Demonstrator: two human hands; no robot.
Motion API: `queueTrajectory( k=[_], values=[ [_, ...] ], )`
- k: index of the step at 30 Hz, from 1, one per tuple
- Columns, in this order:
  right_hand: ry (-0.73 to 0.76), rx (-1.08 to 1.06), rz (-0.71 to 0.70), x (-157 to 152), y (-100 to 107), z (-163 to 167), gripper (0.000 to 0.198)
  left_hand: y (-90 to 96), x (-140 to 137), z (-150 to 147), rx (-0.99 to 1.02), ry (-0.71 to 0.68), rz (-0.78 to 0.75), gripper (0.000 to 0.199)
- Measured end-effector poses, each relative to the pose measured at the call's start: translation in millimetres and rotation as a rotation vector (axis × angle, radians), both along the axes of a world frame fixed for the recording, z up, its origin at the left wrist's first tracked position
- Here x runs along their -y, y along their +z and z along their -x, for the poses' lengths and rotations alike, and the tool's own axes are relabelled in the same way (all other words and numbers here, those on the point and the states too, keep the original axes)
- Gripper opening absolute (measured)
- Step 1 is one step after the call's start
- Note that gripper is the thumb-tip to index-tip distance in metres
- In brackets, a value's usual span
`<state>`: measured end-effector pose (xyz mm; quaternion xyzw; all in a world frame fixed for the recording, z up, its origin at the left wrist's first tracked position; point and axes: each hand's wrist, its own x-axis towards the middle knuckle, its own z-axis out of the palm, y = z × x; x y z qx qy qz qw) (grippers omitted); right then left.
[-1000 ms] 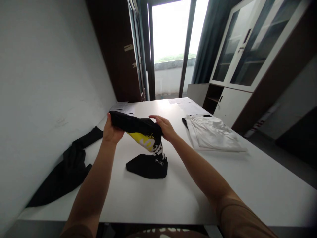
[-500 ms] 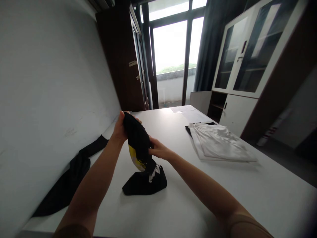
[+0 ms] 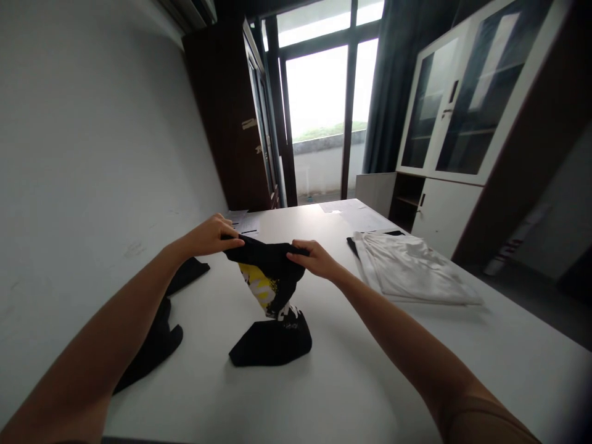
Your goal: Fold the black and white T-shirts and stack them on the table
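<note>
Left grip (image 3: 215, 236) and right grip (image 3: 316, 258) pinch the black printed garment (image 3: 280, 285); its length hangs below them onto the bench (image 3: 356, 376), lower centre

Garment (image 3: 272, 290) left of cloth pile (image 3: 407, 266)

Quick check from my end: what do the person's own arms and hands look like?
The left hand and right hand are bare, with no gloves, watch or cables visible. A brown sleeve shows on the right arm; on the left, too little sleeve shows to describe.
</note>
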<state>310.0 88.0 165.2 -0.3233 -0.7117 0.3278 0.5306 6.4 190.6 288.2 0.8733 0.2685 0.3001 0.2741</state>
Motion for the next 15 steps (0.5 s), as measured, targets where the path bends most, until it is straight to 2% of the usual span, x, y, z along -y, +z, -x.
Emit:
queueTrajectory(
  k=[4,7,9,11,13,15],
  values=[
    [-0.13,0.095,-0.08,-9,4,0,0.045,-7.2,6,-3,-0.084,0.103,-0.327,0.013],
    [-0.135,0.248,-0.201,-7,15,12,0.042,-20.3,11,-10,-0.185,0.225,-0.598,0.034],
    [-0.085,0.307,-0.277,0,26,24,0.037,-26.6,12,-17,-0.257,0.346,-0.717,0.051],
    [0.031,0.351,-0.341,9,38,38,0.028,-27.4,9,-24,-0.292,0.477,-0.746,0.061],
    [0.173,0.416,-0.404,18,48,51,0.028,-22.0,2,-31,-0.254,0.569,-0.707,0.062],
    [0.248,0.457,-0.47,26,57,62,0.036,-12.6,-9,-37,-0.098,0.57,-0.638,0.055]
  ],
)
